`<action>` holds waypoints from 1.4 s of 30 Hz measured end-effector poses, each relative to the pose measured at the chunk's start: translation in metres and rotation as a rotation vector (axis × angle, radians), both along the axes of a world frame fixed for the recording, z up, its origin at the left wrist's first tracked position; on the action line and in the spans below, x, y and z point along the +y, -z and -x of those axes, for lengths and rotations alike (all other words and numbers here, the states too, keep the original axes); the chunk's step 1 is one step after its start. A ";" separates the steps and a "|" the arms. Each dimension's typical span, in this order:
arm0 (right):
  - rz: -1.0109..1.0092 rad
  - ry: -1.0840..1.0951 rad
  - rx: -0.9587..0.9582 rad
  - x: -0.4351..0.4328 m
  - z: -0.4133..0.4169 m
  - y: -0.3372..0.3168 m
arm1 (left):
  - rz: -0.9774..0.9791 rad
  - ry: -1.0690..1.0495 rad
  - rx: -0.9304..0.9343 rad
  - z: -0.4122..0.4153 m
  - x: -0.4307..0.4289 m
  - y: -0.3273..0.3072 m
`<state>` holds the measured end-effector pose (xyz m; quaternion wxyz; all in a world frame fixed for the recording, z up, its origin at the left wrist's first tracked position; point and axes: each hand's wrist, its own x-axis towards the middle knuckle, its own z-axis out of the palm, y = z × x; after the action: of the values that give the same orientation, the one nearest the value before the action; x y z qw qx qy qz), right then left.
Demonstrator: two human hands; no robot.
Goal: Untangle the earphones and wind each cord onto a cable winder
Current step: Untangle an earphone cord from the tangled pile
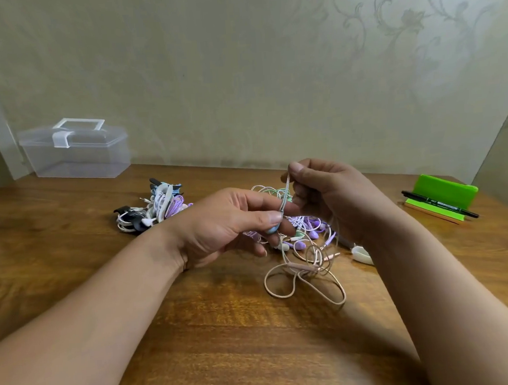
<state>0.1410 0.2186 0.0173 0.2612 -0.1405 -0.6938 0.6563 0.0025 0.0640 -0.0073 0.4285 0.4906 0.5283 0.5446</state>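
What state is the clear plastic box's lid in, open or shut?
Shut. The lid sits flush on the clear plastic box, and its white latch is folded down over the front rim.

Place: looked like a room in a home, with a desk pushed against a wall.
Wall [238, 59]: papered in pale beige-green; a floral scroll pattern [408, 19] ran across the upper right, domestic decor.
Desk [225, 328]: glossy brown wood with strong grain.
Storage: one clear plastic box [78, 152] with latch and handle stood closed at back left.
Stationery: a green stand [443, 194] carried a black pen [438, 203] at the right.
Clutter: coloured earphones [305, 228] lay heaped mid-desk.
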 end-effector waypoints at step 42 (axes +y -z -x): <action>-0.947 0.114 -0.343 -0.031 0.014 0.014 | -0.202 -0.439 0.225 0.023 0.011 0.003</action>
<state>0.1274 0.1875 0.0035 0.2139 -0.1501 -0.9394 0.2218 -0.0203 0.0751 -0.0099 0.1876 0.4618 0.6095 0.6165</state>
